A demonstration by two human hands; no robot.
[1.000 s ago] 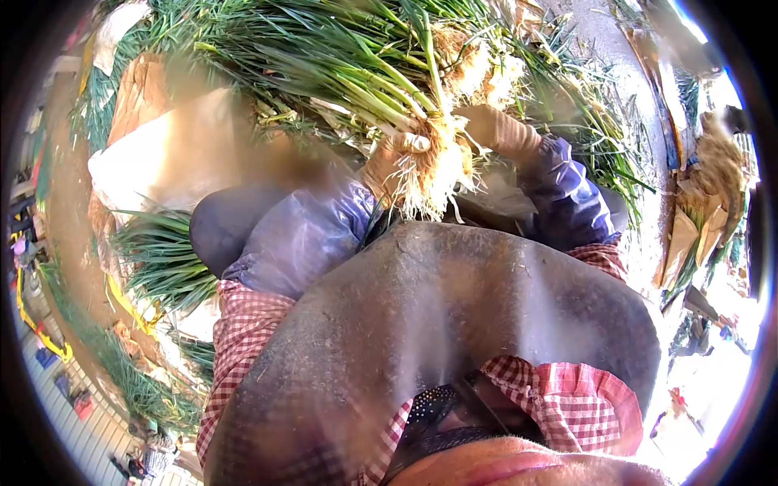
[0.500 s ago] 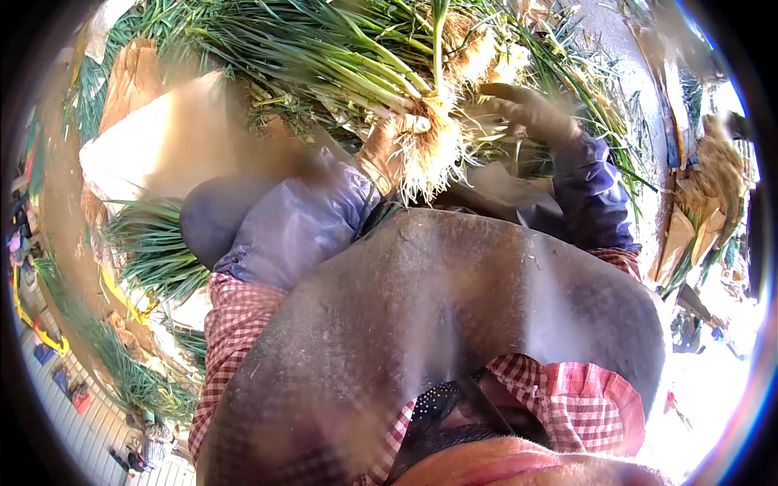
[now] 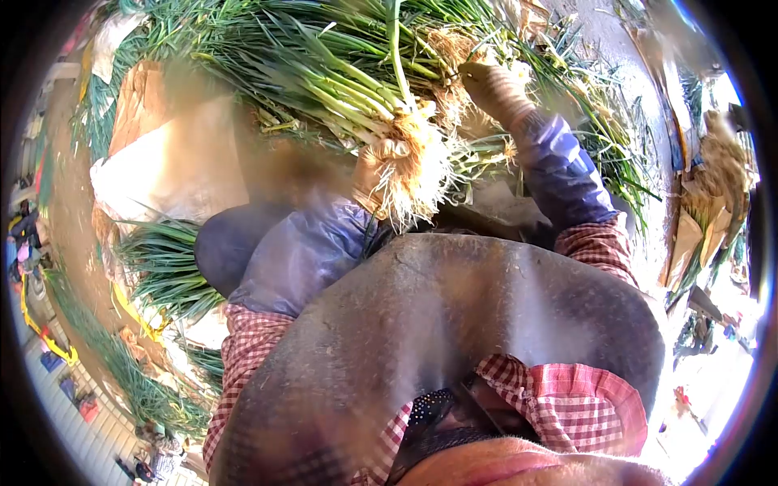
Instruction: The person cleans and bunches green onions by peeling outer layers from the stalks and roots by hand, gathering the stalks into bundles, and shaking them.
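My left hand (image 3: 374,176), in a tan glove, is wrapped round the root end of a bunch of green-leaved plants (image 3: 356,97). Pale stringy roots hang below its fingers, and the long leaves point up and to the left. Farther up on the right, my right hand (image 3: 494,87), also gloved, reaches to the roots (image 3: 450,53) of the pile behind the bunch. Its fingers point up and left and are closed together; what they hold, if anything, is hidden.
More green plants (image 3: 166,263) lie left of my knee. A pale sheet (image 3: 174,166) and brown paper (image 3: 139,105) are at the left. Loose leaves (image 3: 604,134) lie at the right, with a wrapped bundle (image 3: 717,182) beyond. A dark apron (image 3: 454,316) covers my lap.
My right hand has moved from beside the held bunch, out to the right, then up to the pile's roots. My left hand has shifted slightly left and down with the bunch.
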